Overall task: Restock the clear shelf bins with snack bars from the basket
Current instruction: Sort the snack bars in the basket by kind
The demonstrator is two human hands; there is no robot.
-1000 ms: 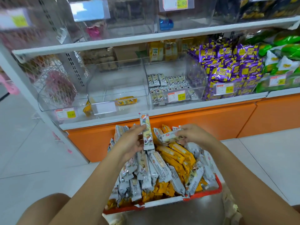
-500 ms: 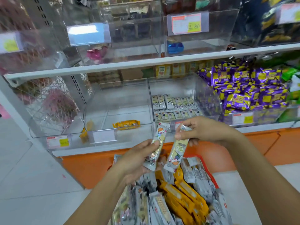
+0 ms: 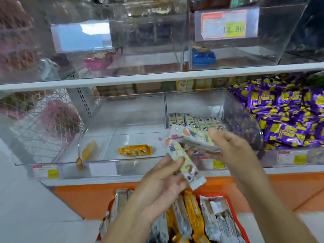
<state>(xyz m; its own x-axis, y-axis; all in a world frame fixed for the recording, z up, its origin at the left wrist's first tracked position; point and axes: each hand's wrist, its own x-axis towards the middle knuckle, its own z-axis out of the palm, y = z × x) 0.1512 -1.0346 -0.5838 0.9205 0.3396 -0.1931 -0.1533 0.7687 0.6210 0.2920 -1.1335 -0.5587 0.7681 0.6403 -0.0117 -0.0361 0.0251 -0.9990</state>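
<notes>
My left hand grips a white snack bar that tilts up to the left, in front of the lower shelf. My right hand pinches a second white snack bar lying almost flat, over the front edge of the clear bin that holds a row of white bars. The clear bin to its left holds a single yellow bar. The red basket below is full of white and yellow bars.
Purple and yellow packets are heaped in the bin at the right. A wire basket with pink packs stands at the left. Clear upper bins with a price tag sit above the white shelf. An orange cabinet base runs below.
Both hands have lifted from the basket to the lower shelf, each with a white bar. The right hand's bar has turned from hanging down to nearly flat at the bin's front.
</notes>
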